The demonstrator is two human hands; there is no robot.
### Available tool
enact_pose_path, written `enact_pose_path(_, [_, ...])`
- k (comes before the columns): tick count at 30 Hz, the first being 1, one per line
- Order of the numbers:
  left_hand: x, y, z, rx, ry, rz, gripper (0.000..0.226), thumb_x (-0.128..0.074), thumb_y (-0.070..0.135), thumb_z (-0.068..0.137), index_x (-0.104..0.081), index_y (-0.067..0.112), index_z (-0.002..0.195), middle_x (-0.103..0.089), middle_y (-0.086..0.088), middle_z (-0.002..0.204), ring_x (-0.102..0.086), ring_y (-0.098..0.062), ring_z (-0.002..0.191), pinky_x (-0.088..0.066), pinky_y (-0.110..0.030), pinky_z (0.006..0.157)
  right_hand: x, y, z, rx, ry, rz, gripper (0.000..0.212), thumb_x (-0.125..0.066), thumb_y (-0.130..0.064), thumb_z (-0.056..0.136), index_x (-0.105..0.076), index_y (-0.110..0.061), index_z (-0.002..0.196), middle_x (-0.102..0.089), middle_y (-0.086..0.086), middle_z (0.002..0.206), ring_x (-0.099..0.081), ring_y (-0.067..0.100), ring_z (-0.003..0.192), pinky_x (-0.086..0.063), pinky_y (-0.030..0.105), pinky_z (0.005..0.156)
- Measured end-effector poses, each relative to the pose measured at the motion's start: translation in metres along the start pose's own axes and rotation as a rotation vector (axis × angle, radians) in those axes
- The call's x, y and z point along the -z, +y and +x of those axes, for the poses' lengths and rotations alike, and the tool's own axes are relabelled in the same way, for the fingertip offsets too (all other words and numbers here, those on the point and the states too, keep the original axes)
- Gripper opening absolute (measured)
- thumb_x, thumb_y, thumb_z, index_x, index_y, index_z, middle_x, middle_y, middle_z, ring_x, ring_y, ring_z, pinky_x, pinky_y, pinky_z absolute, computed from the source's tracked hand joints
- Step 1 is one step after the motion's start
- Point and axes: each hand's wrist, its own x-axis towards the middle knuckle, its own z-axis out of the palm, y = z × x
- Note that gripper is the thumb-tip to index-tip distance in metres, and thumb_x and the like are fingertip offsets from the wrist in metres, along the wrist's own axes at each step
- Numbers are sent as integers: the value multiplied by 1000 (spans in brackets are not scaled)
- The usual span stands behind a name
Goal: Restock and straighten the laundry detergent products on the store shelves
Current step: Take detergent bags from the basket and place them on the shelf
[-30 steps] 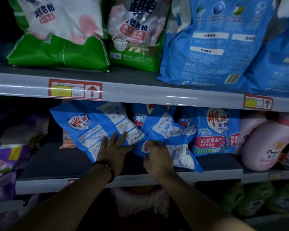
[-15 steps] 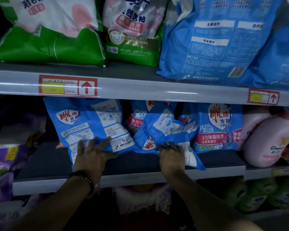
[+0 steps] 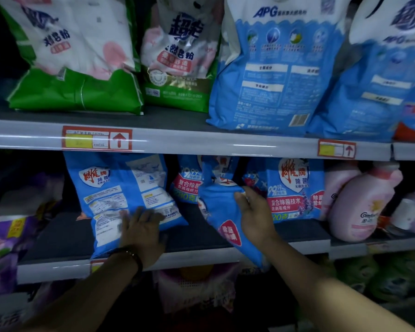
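The left hand [image 3: 141,232] is pressing flat, fingers straight and slightly spread, on the lower part of a crinkled blue plastic detergent bag [image 3: 120,188] leaning back toward the left end of the dark shelf [image 3: 65,238]. The right hand [image 3: 255,213] is gripping the side of a second soft blue bag [image 3: 218,207], which is tilting with its bottom corner hanging over the shelf's front edge. A rounded, glossy pink bottle [image 3: 362,204] is leaning near the shelf's right end.
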Motion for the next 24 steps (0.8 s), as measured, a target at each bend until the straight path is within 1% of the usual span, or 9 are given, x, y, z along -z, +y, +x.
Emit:
enact_pose_path(3, [-6,27,-8,-56,13,-493,83,-51,80,78,-52,29,144,-54,4,145,-48,-22,139,-41,-48,116,11,-33,-14,-12,-179,115,31,-44,-6,113,-60,-22,91,-59,-22,62,-48,-7,56,-37,9,60])
enact_pose_path(6, [8,39,-26,-20,-110,-1158,78,-88,40,77,-43,32,139,-66,11,130,-69,-4,114,-58,-39,103,19,-52,-29,-109,-255,304,23,-48,-14,112,-69,-9,109,-74,-3,91,-67,10,83,-52,26,75])
enact_pose_path(9, [15,29,-44,-22,-298,-1501,108,-98,25,64,-32,40,148,-70,1,136,-70,-19,122,-59,-43,101,33,-70,-45,-216,-229,526,26,-51,-17,111,-77,-16,108,-81,11,106,-77,25,93,-61,34,79])
enact_pose_path(12, [3,24,-59,0,-445,-1817,122,-105,42,50,-41,26,153,-64,-15,145,-61,-39,134,-43,-63,115,51,-86,-51,-325,-168,719,22,-56,-13,108,-77,-13,102,-82,13,102,-79,26,84,-63,33,69])
enact_pose_path(14, [1,27,-69,49,-474,-1944,124,-104,52,44,-52,13,150,-65,-17,142,-63,-37,132,-46,-59,113,61,-91,-51,-375,-138,726,17,-59,-15,107,-75,-12,104,-82,13,100,-79,25,79,-63,34,67])
enact_pose_path(16, [8,37,-80,111,-450,-1971,102,-98,64,43,-74,17,130,-76,-11,126,-75,-28,113,-62,-44,91,68,-93,-52,-402,-146,713,16,-59,-16,106,-75,-12,105,-83,11,97,-80,25,77,-63,34,65])
enact_pose_path(19, [25,60,-96,170,-406,-1990,74,-60,67,75,-67,21,133,-79,-7,120,-78,-27,105,-61,-46,90,75,-89,-55,-463,-120,720,12,-63,-18,104,-75,-16,105,-83,4,89,-79,21,73,-60,33,67])
enact_pose_path(21, [38,78,-104,171,-310,-1980,63,-68,63,81,-63,31,135,-78,-8,121,-78,-27,106,-54,-52,99,79,-79,-57,-511,-83,718,12,-65,-21,103,-75,-15,107,-84,5,93,-80,22,76,-59,34,71])
enact_pose_path(24, [47,94,-106,231,-15,-1935,27,-77,41,89,-63,39,112,-83,-1,84,-81,-19,76,-56,-49,89,83,-59,-61,-546,-96,771,30,-68,-18,100,-71,-9,128,-78,17,122,-77,37,105,-60,47,91])
